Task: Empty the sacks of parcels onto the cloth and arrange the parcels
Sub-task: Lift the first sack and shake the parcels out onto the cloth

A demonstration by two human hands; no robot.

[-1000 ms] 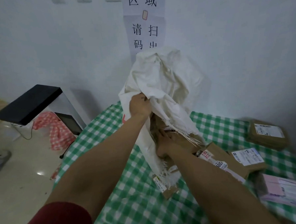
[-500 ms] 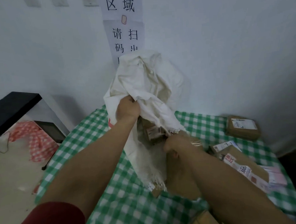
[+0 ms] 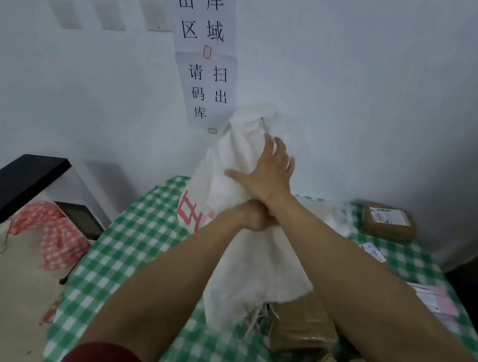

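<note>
The white sack (image 3: pixel 253 263) stands frayed mouth down on the green checked cloth (image 3: pixel 131 255), close to the wall. The left hand (image 3: pixel 257 217) grips bunched fabric at the sack's middle. Just above it the right hand (image 3: pixel 265 174) lies flat on the sack, fingers spread wide. A brown box (image 3: pixel 301 327) sits under the sack's mouth, and a brown parcel (image 3: pixel 387 224) lies to the sack's right

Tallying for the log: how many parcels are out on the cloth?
4: brown box by wall, labelled one beside forearm, pink one right edge, carton under sack; more may be hidden.
</note>
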